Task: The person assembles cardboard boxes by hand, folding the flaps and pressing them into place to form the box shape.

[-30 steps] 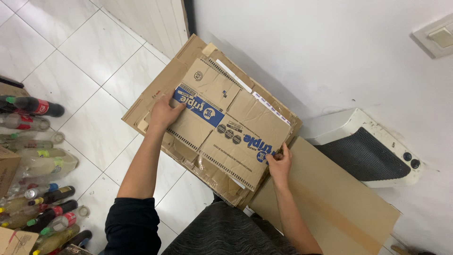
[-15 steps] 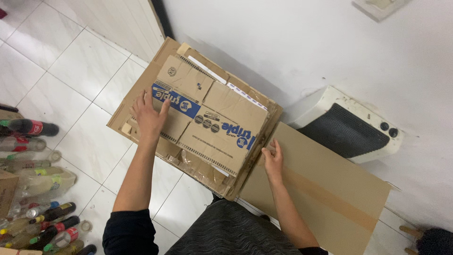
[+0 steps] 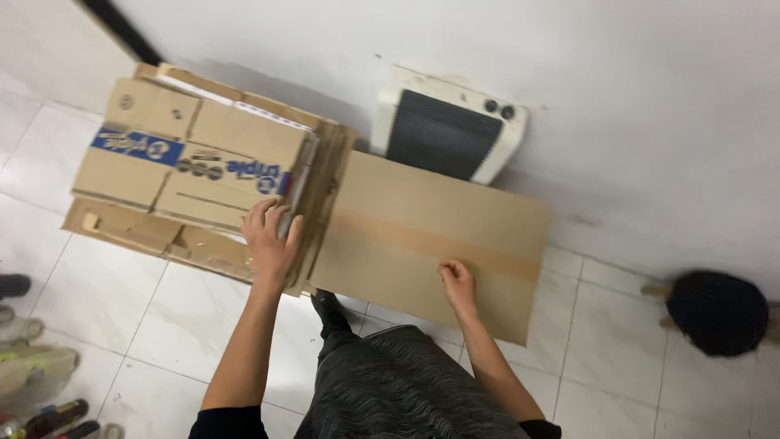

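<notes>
Since half a second ago our left hand (image 3: 270, 240) has slid from the far left edge of the stack of flattened boxes (image 3: 191, 175) to its right edge, and our right hand (image 3: 457, 280) has gone from the stack's corner out onto the plain cardboard sheet (image 3: 422, 244); the view itself has swung rightward, so the stack now sits in the upper left of the frame. Item one: the stack, several folded cartons leaning against the white wall (image 3: 487, 49), the top one brown with a blue printed band. Our left hand grips its right edge, fingers curled over the top and thumb below. Item two: the plain sheet, centre of the frame, brown with a paler tape strip running along it, its left end tucked under the stack. Our right hand lies on its lower middle with fingers bent, pressing down; whether it pinches the sheet we cannot tell. Item three: a white heater (image 3: 451, 122) with a dark grille, upper centre, standing against the wall just behind the sheet. Item four: a dark round mesh object (image 3: 717, 313), right edge of the frame, on the tiled floor (image 3: 106, 325). Item five: bottles (image 3: 41, 410) and a shoe (image 3: 15, 284), lower left corner, well apart from both hands. Item six: our dark patterned trousers (image 3: 390, 382), bottom centre.
</notes>
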